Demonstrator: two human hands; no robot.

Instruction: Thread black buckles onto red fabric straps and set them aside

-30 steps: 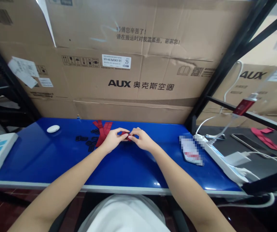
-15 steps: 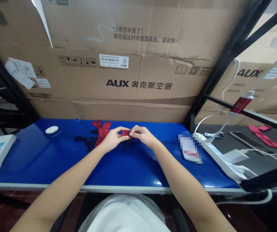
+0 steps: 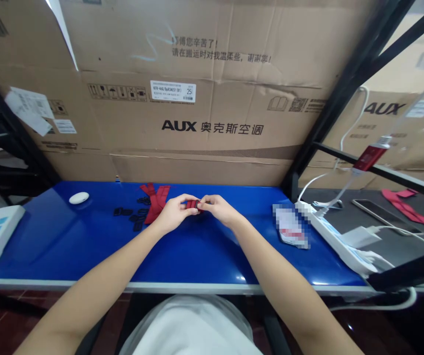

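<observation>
Left hand: my left hand had thumb and fingertips closed in a pinch on one red strap, perhaps to steady it.
Right hand: my right hand pinched the strap's other end, beside a small dark piece too small to identify; the facing grips seemed to share the control.
Strap in hand: one, between my fingertips, near the middle of the blue table.
Red pile: at least two straps overlapped just beyond my left hand, probably for easy reach.
Black buckles: four or more, too bunched to count exactly, just left of the pile.
Table edges: one white oval object far left; one blurred packet right, likely out of my way.
</observation>
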